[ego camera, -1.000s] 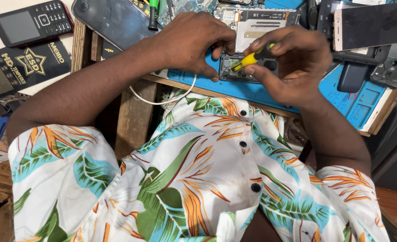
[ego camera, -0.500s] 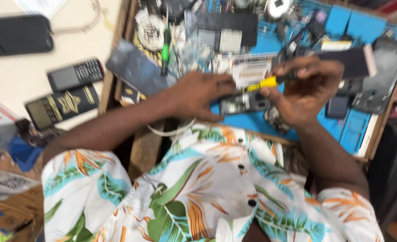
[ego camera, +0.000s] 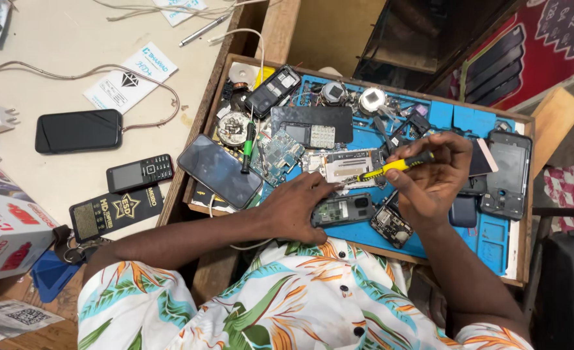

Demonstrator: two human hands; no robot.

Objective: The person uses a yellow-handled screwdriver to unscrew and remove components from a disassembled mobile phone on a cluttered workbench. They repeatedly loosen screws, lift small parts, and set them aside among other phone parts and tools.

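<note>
Yellow plastic shows between my right hand's (ego camera: 433, 178) fingers: I pinch a small screwdriver (ego camera: 394, 166) there, right of the frame's centre, its tip pointing left at an opened phone (ego camera: 346, 164) lying on the blue mat (ego camera: 494, 236). My left hand (ego camera: 300, 207) is spread flat, holding nothing, fingertips pressing a dark phone body (ego camera: 344, 210) just below the centre. A black smartphone (ego camera: 219, 170) lies left of that hand, with a green screwdriver (ego camera: 248, 144) just above it.

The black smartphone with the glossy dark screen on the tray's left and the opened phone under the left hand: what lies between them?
In the head view, only the left hand itself.
</note>
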